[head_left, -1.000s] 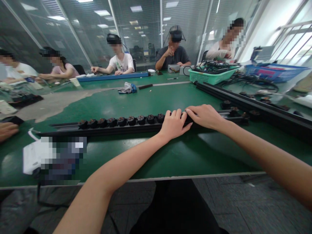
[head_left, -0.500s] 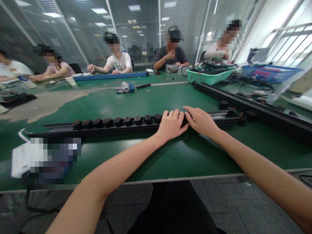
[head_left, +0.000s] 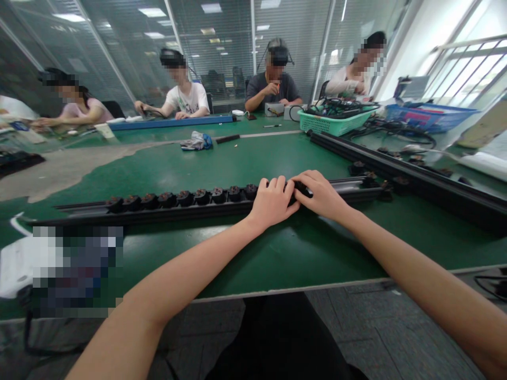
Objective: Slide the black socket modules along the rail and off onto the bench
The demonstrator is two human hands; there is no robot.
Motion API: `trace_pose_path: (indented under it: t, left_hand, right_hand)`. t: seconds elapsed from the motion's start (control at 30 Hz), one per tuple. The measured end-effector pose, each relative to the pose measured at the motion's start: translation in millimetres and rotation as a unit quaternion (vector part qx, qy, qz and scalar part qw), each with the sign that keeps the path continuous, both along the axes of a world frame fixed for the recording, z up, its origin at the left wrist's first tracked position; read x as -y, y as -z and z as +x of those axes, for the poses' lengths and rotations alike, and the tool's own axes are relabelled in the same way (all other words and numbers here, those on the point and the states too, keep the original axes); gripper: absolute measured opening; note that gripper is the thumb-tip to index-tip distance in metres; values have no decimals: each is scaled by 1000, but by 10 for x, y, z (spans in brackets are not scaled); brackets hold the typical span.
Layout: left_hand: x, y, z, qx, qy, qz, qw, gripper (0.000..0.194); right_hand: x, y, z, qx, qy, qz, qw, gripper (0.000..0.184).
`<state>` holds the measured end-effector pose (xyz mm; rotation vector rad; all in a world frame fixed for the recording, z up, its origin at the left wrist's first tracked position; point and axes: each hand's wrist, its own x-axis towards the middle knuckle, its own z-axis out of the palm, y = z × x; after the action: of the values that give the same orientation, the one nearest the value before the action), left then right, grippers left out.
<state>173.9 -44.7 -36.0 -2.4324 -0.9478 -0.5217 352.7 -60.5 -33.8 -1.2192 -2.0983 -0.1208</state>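
Observation:
A long black rail [head_left: 158, 212] lies across the green table [head_left: 245, 253] in front of me, with several round black socket modules [head_left: 186, 197] seated in a row along it. My left hand [head_left: 272, 203] rests on the rail at the right end of that row, fingers curled over the top. My right hand [head_left: 321, 194] sits just right of it, its fingers pinched on a black socket module [head_left: 300, 188] in the rail. The two hands touch at the fingertips.
A second long black rail [head_left: 415, 179] with loose modules runs along the right. A green basket [head_left: 332, 122] of cables and a blue tray [head_left: 431, 115] stand at the back right. Several people sit at the far side. A blue strip [head_left: 170, 122] and a rag [head_left: 196, 141] lie mid-table.
Both hands have crept a little left along the rail. My right hand's fingers have curled from flat into a pinch on the module.

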Motion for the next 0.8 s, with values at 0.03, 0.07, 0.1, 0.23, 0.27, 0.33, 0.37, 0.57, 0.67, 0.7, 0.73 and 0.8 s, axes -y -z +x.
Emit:
trace_pose_path:
  t: [0.03, 0.07, 0.1, 0.23, 0.27, 0.33, 0.37, 0.57, 0.67, 0.7, 0.73, 0.8]
  left_hand:
    - [1, 0, 1, 1, 0, 0, 1000, 48]
    - [3, 0, 1, 3, 0, 1, 1000, 48]
    - [4, 0, 1, 4, 1, 1, 1000, 49]
    - [5, 0, -4, 5, 3, 4, 1000, 50]
    - [4, 0, -6, 4, 3, 3, 1000, 50]
    - [3, 0, -7, 3, 2, 3, 1000, 50]
    - [2, 0, -7, 2, 2, 3, 1000, 51]
    - [8, -3, -5, 5, 1, 5, 1000, 53]
    - [9, -1, -6, 4, 0, 5, 1000, 52]
    - [8, 0, -6, 4, 0, 7, 1000, 52]
    - [7, 1, -7, 4, 0, 10, 1000, 52]
    - [5, 3, -7, 4, 1, 14, 1000, 53]
  right_hand:
    - [-9, 8, 1, -7, 3, -2, 1000, 26]
    - [-19, 16, 3, -13, 4, -3, 1000, 26]
    - [-27, 23, 7, -18, 3, -5, 1000, 25]
    - [-42, 35, 20, -31, -1, -11, 999, 25]
    - [-42, 34, 22, -32, -2, -12, 999, 25]
    - [-39, 28, 23, -32, -1, -13, 999, 25]
    - [-37, 24, 23, -31, -1, -13, 999, 25]
    - [-31, 4, 30, -31, -3, -14, 999, 23]
    - [-31, -1, 39, -27, -4, -14, 1000, 24]
    - [-31, -3, 43, -26, -4, -15, 1000, 24]
    - [-32, -3, 48, -24, -4, -16, 1000, 24]
    - [-37, -2, 58, -22, -3, -17, 1000, 23]
